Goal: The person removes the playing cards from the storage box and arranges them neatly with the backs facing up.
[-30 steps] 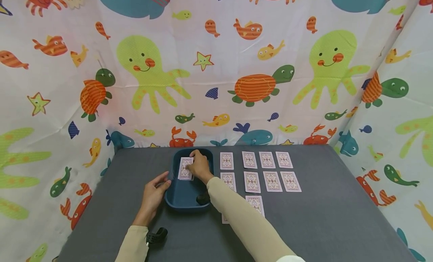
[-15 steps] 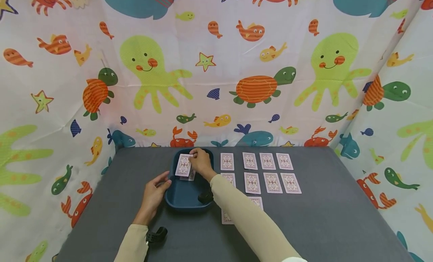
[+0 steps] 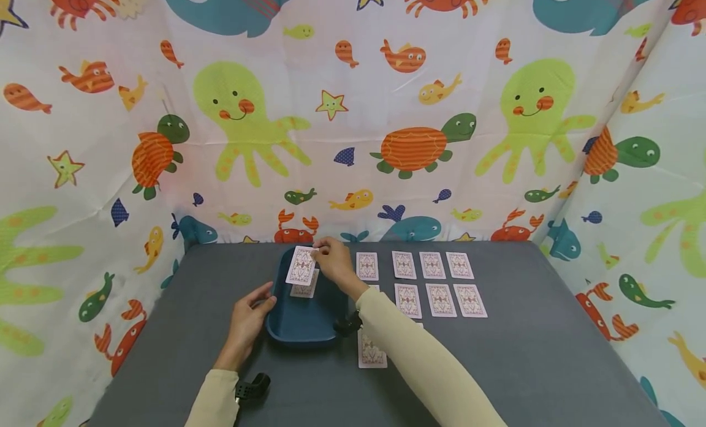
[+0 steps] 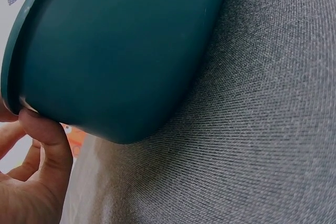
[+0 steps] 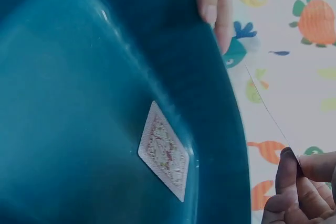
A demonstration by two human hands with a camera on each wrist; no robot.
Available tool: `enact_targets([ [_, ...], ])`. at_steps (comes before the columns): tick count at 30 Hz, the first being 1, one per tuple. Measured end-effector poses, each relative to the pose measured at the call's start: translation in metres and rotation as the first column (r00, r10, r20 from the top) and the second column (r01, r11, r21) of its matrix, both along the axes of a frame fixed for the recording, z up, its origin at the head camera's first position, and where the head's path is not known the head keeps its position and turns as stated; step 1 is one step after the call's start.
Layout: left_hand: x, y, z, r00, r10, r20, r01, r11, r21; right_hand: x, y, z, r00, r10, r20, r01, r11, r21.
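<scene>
My right hand (image 3: 335, 263) pinches one playing card (image 3: 301, 265) by its right edge, above the blue tray (image 3: 304, 337). In the right wrist view this card (image 5: 268, 109) shows edge-on as a thin line, between thumb and fingers of the right hand (image 5: 302, 187). Under it another patterned-back card (image 5: 165, 151) lies on the tray floor, partly hidden in the head view. My left hand (image 3: 249, 320) holds the tray at its left rim. The left wrist view shows the thumb of the left hand (image 4: 42, 166) against the tray's outside (image 4: 115, 56), just below the rim.
To the right of the tray, several face-down cards (image 3: 408, 301) lie in rows on the grey tabletop (image 3: 529, 359). The right sleeve (image 3: 425, 359) covers part of them. Behind the table hangs a sea-animal curtain (image 3: 353, 127).
My right hand has lifted a card from the tray and raised it, uncovering more of the card below. The left hand stays at the tray's left rim.
</scene>
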State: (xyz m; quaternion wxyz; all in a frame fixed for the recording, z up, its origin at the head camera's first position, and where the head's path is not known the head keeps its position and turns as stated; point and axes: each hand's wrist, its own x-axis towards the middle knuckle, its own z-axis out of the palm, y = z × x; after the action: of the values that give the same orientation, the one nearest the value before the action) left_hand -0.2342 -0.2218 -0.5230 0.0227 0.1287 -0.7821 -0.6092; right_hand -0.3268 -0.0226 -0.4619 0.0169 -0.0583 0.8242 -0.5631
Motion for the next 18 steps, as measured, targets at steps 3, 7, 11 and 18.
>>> enact_targets([
  [3, 0.001, 0.0, -0.001, 1.0, 0.003, 0.005, -0.003, 1.0, -0.005, 0.005, 0.007, 0.003, 1.0, 0.004, -0.02, -0.004, 1.0, -0.004],
  [7, 0.003, -0.001, 0.0, 1.0, -0.003, 0.008, 0.003, 1.0, -0.009, 0.012, 0.018, 0.006, 0.998, 0.014, -0.055, -0.015, 1.0, -0.011],
  [11, 0.003, -0.002, 0.0, 1.0, -0.004, 0.003, 0.004, 1.0, -0.006, 0.017, 0.03, 0.006, 0.998, 0.018, -0.067, -0.02, 0.999, -0.033],
  [18, 0.002, 0.0, 0.0, 1.0, -0.005, -0.001, 0.005, 1.0, -0.004, 0.023, 0.059, 0.002, 0.998, 0.002, -0.067, -0.006, 0.998, -0.061],
])
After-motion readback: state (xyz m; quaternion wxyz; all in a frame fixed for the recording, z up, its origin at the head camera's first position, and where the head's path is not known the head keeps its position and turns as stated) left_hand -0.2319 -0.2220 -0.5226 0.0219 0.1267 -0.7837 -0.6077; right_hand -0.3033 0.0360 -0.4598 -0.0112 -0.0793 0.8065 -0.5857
